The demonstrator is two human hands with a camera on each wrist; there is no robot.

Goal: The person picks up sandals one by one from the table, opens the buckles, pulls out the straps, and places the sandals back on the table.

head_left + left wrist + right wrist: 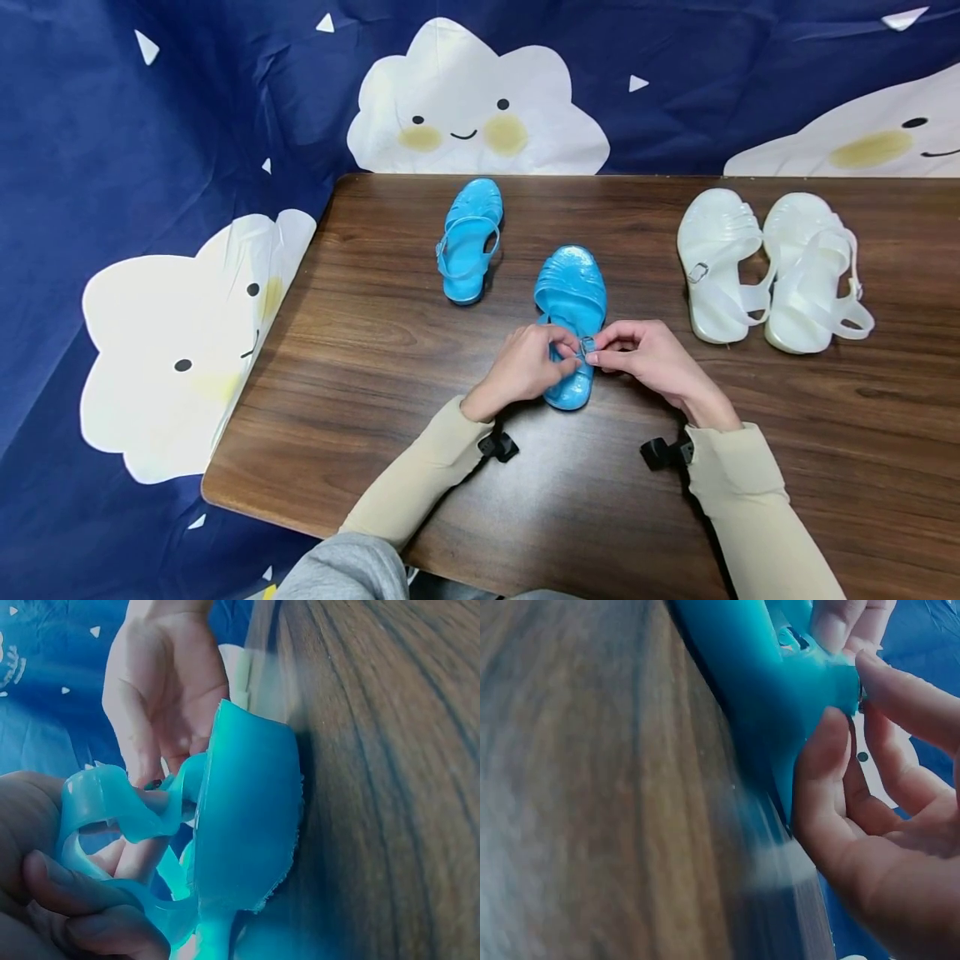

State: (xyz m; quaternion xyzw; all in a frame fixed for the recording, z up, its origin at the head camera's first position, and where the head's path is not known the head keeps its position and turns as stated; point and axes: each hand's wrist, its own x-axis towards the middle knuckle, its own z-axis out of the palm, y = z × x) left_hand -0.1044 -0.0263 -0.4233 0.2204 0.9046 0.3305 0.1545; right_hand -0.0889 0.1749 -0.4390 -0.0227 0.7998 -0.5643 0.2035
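A blue sandal (572, 283) lies on the table in front of the person, toe away, its metal buckle (587, 344) between the two hands. The left hand (527, 363) grips the blue strap from the left; the left wrist view shows its fingers curled round the looped strap (101, 799). From the right, the right hand (651, 360) pinches the strap's buckle end between thumb and fingers. In the right wrist view the right hand (892, 795) holds the blue strap end (844, 686) beside the left fingertips. Fingers partly hide the buckle.
Another blue sandal (467, 250) lies further back on the left. Two white sandals (720, 287) (806, 292) lie side by side at the right on the brown wooden table (337, 375). A blue cloth (675, 50) with cloud prints hangs behind and left.
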